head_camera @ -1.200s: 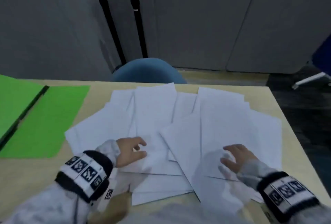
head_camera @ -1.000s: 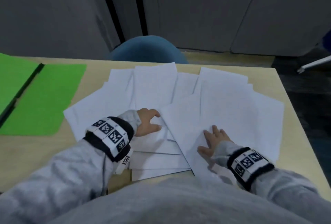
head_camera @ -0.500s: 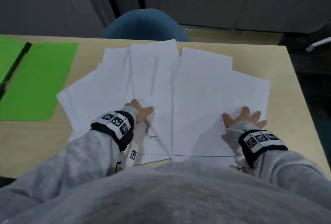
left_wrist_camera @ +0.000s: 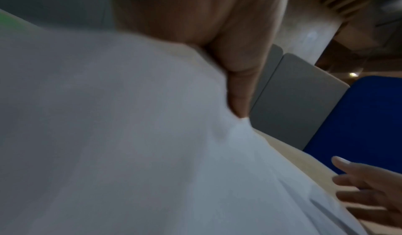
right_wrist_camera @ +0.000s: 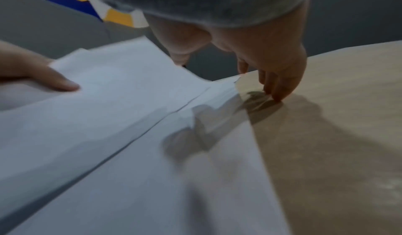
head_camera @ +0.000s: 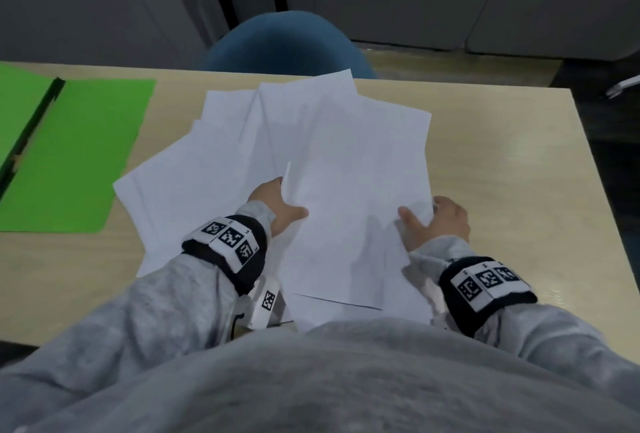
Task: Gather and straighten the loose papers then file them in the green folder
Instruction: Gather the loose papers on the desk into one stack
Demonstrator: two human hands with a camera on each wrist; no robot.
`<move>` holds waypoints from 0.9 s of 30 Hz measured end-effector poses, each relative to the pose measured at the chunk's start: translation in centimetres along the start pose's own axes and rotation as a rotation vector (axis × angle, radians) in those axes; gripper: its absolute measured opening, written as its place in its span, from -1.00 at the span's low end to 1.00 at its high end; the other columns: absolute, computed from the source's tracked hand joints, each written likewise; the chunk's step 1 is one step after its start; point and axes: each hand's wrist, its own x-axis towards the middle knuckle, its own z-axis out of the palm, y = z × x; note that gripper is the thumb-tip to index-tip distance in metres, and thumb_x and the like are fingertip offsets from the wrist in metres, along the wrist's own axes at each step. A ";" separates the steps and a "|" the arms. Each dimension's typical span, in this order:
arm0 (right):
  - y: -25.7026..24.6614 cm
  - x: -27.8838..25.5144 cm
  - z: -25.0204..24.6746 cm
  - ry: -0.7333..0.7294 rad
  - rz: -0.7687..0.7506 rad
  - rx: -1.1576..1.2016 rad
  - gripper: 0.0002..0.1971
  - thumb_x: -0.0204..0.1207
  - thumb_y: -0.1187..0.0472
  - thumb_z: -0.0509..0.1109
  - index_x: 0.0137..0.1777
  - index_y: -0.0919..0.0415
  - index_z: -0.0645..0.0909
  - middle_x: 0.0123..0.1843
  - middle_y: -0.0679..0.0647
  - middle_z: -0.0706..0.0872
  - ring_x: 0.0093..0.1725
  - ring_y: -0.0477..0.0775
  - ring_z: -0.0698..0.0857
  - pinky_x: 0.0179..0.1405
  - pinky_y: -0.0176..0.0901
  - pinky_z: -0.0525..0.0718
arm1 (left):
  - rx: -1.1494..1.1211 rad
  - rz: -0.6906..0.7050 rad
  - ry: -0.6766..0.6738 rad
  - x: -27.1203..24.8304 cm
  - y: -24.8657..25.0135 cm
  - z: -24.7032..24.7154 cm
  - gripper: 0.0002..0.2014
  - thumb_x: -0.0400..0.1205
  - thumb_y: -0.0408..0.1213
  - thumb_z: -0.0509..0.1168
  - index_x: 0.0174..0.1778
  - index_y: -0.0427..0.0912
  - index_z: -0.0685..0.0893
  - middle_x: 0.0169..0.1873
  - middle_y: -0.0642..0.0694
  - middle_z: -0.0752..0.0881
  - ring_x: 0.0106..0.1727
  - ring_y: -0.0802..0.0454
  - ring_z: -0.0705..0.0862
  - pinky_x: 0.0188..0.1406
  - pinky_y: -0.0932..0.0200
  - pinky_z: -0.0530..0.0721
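At the far-left edge of the light wooden table (head_camera: 519, 162) lies the open green card folder (head_camera: 79, 155), both leaves flat and a dark spine between them; it is well apart from the sheets and holds none, so filing is judged not yet begun. Right of it, across the middle of the table and reaching the near edge, the loose white paper sheets (head_camera: 214, 169) lie fanned and overlapping; an exact count cannot be made, but at least six separate corners show. The left hand (head_camera: 277, 207) sits at the left edge of the upper group of sheets, thumb laid on top and the fingers hidden beneath, so it pinches that edge, which stands lifted off the sheets below; this grip appears intended to draw the top group together. The right hand (head_camera: 440, 221) is at the right edge of the same group, near the right side of the table, with its thumb on the paper; in the right wrist view its fingers (right_wrist_camera: 278, 87) curl downward with tips touching the bare table just beside the paper edge, apparently to get under it, and whether they hold any sheet cannot be told. Two hands, one folder and one table are present. Beyond the far edge stands one blue upholstered chair (head_camera: 287, 44).
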 end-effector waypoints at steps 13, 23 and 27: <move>-2.3 1.0 -0.5 -0.381 0.089 0.300 -0.15 0.18 -0.34 0.53 0.25 0.32 0.49 0.17 0.19 0.68 0.07 0.20 0.69 0.07 -0.01 0.65 | -0.430 0.156 -0.160 0.0 2.0 -1.6 -0.55 0.23 -0.29 0.38 0.07 -0.03 0.65 0.01 -0.15 0.77 0.02 -0.16 0.74 0.12 -0.03 0.68; -0.6 4.3 -0.3 -0.019 0.229 0.060 -0.60 0.58 0.19 0.20 0.38 0.32 0.43 0.37 0.30 0.52 0.21 0.20 0.52 0.13 0.00 0.45 | -0.381 -0.148 -0.105 4.3 -0.5 -0.3 -0.30 0.55 -0.17 0.39 0.57 0.02 0.22 0.42 -0.06 0.43 0.35 -0.20 0.52 0.22 -0.23 0.67; -1.2 4.7 -0.2 0.067 0.293 -0.052 -0.60 0.53 0.16 0.22 0.35 0.27 0.41 0.41 0.28 0.43 0.35 0.32 0.44 0.34 0.11 0.45 | -0.091 -0.008 -0.076 4.3 -0.5 0.6 -0.55 0.65 -0.21 0.23 0.47 -0.17 0.39 0.34 -0.21 0.58 0.27 -0.21 0.60 0.30 -0.03 0.59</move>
